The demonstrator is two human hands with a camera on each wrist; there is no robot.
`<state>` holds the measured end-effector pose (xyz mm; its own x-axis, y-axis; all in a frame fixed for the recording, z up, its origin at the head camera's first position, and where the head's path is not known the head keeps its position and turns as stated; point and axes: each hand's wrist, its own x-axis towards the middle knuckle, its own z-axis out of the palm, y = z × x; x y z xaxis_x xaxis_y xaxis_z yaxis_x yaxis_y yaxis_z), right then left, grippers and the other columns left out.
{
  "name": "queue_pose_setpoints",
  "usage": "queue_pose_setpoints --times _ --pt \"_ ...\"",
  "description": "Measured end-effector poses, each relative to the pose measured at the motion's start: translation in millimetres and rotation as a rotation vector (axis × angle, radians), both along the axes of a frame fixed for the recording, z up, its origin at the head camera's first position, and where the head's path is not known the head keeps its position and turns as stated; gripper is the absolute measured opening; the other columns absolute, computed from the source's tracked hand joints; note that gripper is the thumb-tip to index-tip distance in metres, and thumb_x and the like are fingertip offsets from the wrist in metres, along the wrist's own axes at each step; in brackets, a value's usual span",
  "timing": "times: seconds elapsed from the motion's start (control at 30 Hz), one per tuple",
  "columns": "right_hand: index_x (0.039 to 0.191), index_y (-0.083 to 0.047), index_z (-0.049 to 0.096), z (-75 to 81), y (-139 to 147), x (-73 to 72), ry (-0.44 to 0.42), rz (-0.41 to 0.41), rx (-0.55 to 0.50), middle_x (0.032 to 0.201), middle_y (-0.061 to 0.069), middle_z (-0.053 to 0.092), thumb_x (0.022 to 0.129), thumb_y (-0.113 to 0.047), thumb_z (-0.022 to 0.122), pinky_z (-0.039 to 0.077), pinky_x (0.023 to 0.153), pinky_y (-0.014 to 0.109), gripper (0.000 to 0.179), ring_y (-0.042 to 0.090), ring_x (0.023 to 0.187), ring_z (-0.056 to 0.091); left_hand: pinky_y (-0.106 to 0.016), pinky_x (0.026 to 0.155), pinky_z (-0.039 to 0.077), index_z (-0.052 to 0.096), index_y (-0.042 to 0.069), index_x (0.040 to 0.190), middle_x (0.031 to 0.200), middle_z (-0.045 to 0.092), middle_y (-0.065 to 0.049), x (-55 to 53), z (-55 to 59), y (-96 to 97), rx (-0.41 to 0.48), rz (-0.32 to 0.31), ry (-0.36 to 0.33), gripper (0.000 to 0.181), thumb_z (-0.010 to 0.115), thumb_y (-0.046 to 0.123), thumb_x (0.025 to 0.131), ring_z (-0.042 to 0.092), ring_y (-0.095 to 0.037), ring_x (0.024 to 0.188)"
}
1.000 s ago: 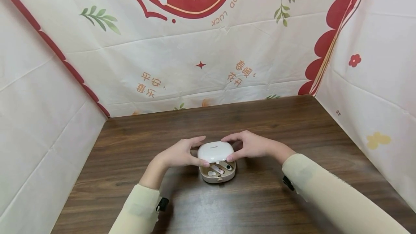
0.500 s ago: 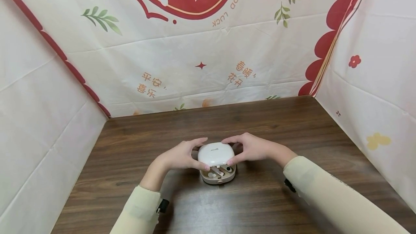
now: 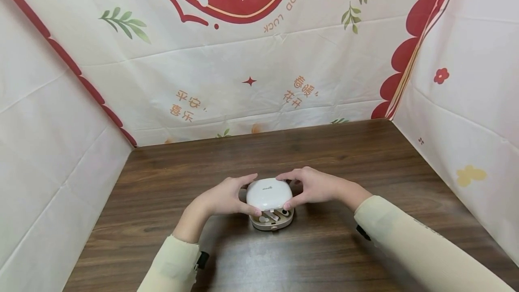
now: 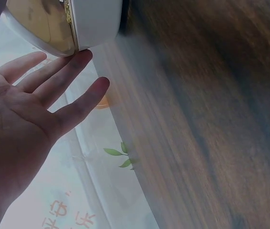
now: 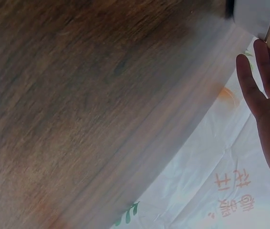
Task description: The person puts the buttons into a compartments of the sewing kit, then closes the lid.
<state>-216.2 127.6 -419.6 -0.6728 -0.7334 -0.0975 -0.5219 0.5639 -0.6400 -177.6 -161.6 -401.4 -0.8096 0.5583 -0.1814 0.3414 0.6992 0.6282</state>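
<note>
A small rounded case with a white lid [image 3: 269, 194] and a pale base [image 3: 272, 226] sits on the table, its lid tilted partway open. Several small pale implements [image 3: 274, 216] show in the gap at the front. My left hand [image 3: 225, 196] holds the lid's left side, thumb at the front edge and fingers toward the back. On the other side my right hand [image 3: 316, 186] grips the lid likewise, thumb near the front corner. In the left wrist view, fingertips [image 4: 84, 56] meet the case at the seam between lid and base. The right wrist view shows the case [image 5: 254, 19] only at its corner.
The dark wood-grain table [image 3: 182, 157] ends against a printed white cloth backdrop [image 3: 227, 71]. Cloth walls [image 3: 466, 116] also stand at left and right. Black straps [image 3: 202, 260] sit at the sleeve cuffs.
The lid has come down at the front, narrowing the gap over the base. Both thumbs have lowered slightly with it. The base has stayed in place.
</note>
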Motion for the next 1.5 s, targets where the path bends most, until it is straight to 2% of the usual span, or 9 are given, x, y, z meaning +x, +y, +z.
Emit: queue_pose_setpoints --times 0.2,0.5,0.93,1.17,1.5 --pt "0.142 -0.023 0.052 0.4 -0.3 2.2 0.059 0.006 0.025 0.129 -0.007 0.062 0.07 -0.071 0.073 0.051 0.097 0.04 0.089 0.015 0.115 0.062 -0.039 0.106 0.045 0.034 0.018 0.153 0.145 0.053 -0.002 3.0 0.5 1.7 -0.015 -0.001 0.015 0.104 0.082 0.057 0.07 0.052 -0.014 0.13" --pt "0.14 -0.024 0.053 -0.3 -1.0 5.7 0.09 0.002 0.023 0.129 -0.01 0.061 0.068 -0.072 0.073 0.05 0.097 0.04 0.089 0.008 0.113 0.06 -0.039 0.108 0.043 0.035 0.016 0.153 0.147 0.052 -0.004 6.0 0.0 3.1 -0.017 -0.002 0.045 0.103 0.083 0.055 0.07 0.051 -0.014 0.132" --pt "0.144 -0.02 0.049 -1.2 -0.2 13.0 0.15 -0.003 0.06 0.137 -0.004 0.056 0.07 -0.076 0.068 0.046 0.103 0.041 0.094 0.014 0.126 0.052 -0.039 0.112 0.04 0.035 0.013 0.153 0.153 0.045 -0.002 9.6 -6.2 3.7 -0.038 0.003 0.091 0.103 0.082 0.056 0.071 0.046 -0.013 0.137" --pt "0.144 -0.019 0.048 -3.2 0.6 15.0 0.2 0.018 0.063 0.137 -0.005 0.055 0.072 -0.074 0.068 0.047 0.103 0.039 0.093 0.012 0.125 0.052 -0.038 0.113 0.038 0.031 0.009 0.154 0.156 0.039 -0.004 12.9 -5.5 7.6 -0.102 0.0 0.106 0.106 0.081 0.055 0.073 0.041 -0.015 0.141" --pt "0.146 -0.019 0.046 -6.2 0.9 17.2 0.227 0.033 0.082 0.14 -0.005 0.053 0.073 -0.075 0.066 0.047 0.103 0.038 0.095 0.012 0.127 0.05 -0.041 0.114 0.037 0.031 0.011 0.154 0.157 0.038 -0.009 20.6 -4.9 9.3 -0.159 -0.001 0.145 0.102 0.079 0.056 0.075 0.039 -0.022 0.143"
